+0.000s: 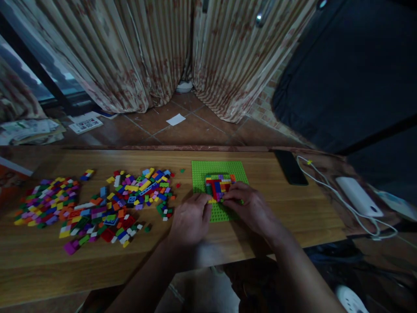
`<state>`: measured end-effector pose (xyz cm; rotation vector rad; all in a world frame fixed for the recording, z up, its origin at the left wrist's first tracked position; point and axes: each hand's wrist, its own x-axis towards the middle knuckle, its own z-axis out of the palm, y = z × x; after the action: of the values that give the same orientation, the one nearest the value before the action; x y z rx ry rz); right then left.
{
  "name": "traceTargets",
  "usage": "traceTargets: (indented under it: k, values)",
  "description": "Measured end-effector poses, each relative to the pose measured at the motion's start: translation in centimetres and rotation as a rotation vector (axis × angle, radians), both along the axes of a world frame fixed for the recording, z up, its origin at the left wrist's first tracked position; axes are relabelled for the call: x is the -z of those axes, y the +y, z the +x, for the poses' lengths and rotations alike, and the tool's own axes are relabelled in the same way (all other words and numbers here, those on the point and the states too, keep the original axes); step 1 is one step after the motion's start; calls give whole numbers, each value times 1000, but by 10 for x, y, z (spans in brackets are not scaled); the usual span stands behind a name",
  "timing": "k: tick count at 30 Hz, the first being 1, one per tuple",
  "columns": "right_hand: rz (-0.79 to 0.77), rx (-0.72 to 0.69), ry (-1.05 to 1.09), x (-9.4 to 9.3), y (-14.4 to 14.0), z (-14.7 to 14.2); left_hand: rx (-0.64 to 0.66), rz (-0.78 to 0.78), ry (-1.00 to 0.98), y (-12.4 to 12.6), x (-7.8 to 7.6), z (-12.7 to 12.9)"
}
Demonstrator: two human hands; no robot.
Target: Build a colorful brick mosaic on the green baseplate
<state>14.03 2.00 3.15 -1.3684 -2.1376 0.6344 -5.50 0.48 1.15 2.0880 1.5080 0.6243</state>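
A small structure of toy building bricks [217,187], in red, blue, yellow, orange and green, stands on a green studded baseplate [200,171]. At its front left corner, my left hand [191,219] has its thumb and fingers closed against the bricks. My right hand [252,205] is pinched at the front right side of the structure, fingertips close to the left ones. Whatever small piece lies between the right fingertips is hidden. Both hands cover part of the baseplate's front edge.
Loose bricks lie in a left pile [54,200], a middle pile [104,217] and another pile [146,187] on the wooden table [156,269]. A black phone [291,167] lies to the right. Beyond it are a white cable [325,184] and a white power bank [358,195].
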Motion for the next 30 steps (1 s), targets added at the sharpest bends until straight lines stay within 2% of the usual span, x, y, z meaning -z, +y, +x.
traceTargets:
  k: [10, 16, 22, 30]
  values:
    - [-36, 105, -4, 3, 2, -6, 11, -10, 30, -1, 2, 2]
    - [-9, 84, 28, 5, 1, -7, 3, -1, 48, -1, 1, 3]
    - [3, 55, -30, 3, 1, -9, 3, -5, 53, -3, 3, 3]
    - [-60, 82, 21, 6, 4, -9, 14, -18, 69, -2, 3, 3]
